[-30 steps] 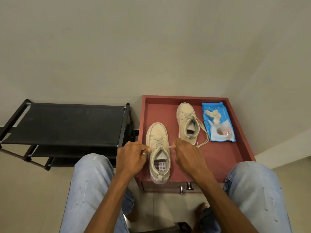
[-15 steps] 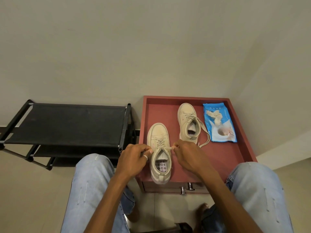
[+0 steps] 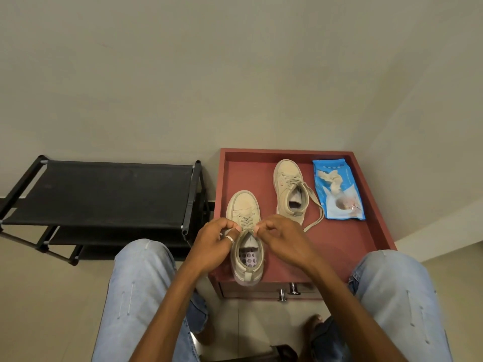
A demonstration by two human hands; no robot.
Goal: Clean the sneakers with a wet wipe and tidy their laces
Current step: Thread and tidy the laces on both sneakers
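Observation:
Two beige sneakers stand on a red cabinet top (image 3: pixel 347 246). The near sneaker (image 3: pixel 243 207) points away from me, its heel at the front edge. My left hand (image 3: pixel 211 241) and my right hand (image 3: pixel 282 239) meet over its tongue, each pinching a lace end above the top eyelets. The far sneaker (image 3: pixel 288 189) sits further back, and one loose lace (image 3: pixel 317 218) trails from it to the right. A blue wet wipe pack (image 3: pixel 339 194) lies at the back right with a crumpled used wipe (image 3: pixel 332 180) on top of it.
A black shoe rack (image 3: pixel 104 194) stands to the left of the cabinet. The cabinet has raised rims and a drawer with metal knobs (image 3: pixel 287 292) at its front. My knees in light jeans flank the cabinet. A plain wall rises behind.
Both hands have drawn closer together over the near sneaker's tongue, so the lace that ran taut out to each side is now gathered at the middle.

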